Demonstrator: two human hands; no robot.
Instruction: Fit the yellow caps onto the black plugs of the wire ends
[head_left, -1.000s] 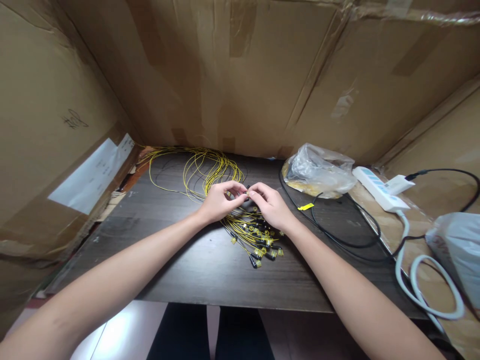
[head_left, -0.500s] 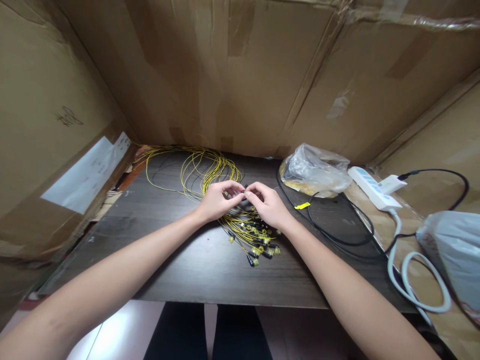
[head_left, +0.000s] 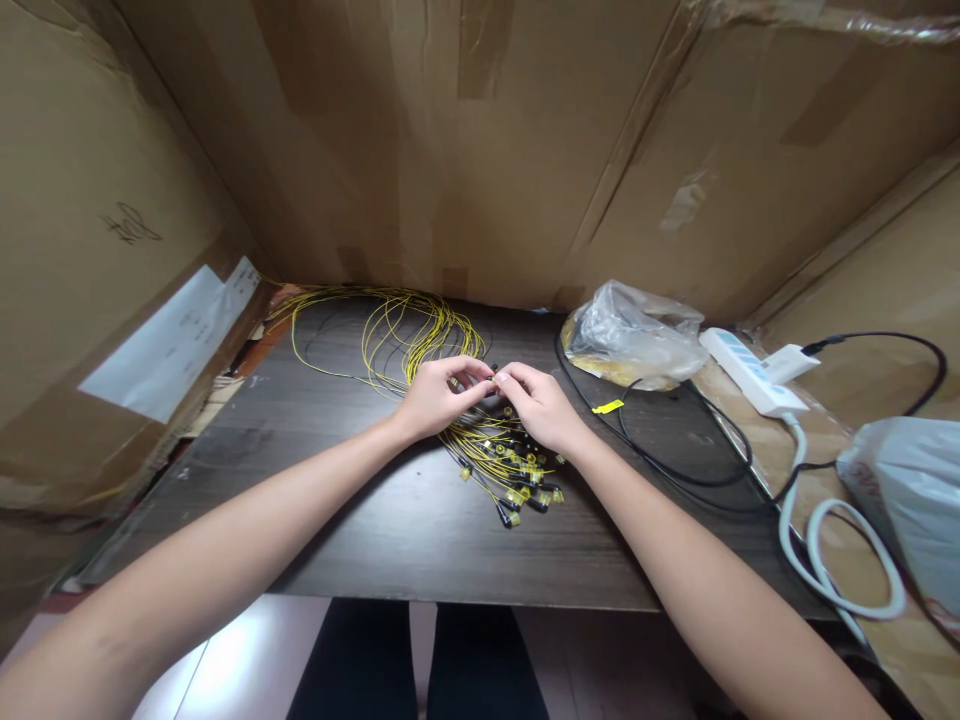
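My left hand (head_left: 437, 397) and my right hand (head_left: 534, 404) meet fingertip to fingertip over a dark wooden table (head_left: 390, 530). Both pinch a small black and yellow connector (head_left: 493, 378) at the end of a thin yellow cable. Below the hands lies a heap of several such connectors (head_left: 517, 480) with yellow caps. Their yellow cables (head_left: 405, 330) loop away in a bundle toward the table's far left corner. The fingers of both hands are curled in a pinch.
Cardboard walls (head_left: 480, 150) enclose the table on three sides. A clear plastic bag (head_left: 637, 335) lies at the back right, a yellow tag (head_left: 607, 407) and black cable (head_left: 675, 460) in front of it. A white power strip (head_left: 750, 372), white cord (head_left: 832, 560) and grey bag (head_left: 911, 500) lie on the right.
The hands stay pinched together on the connector with only slight finger shifts. The view has drifted a little.
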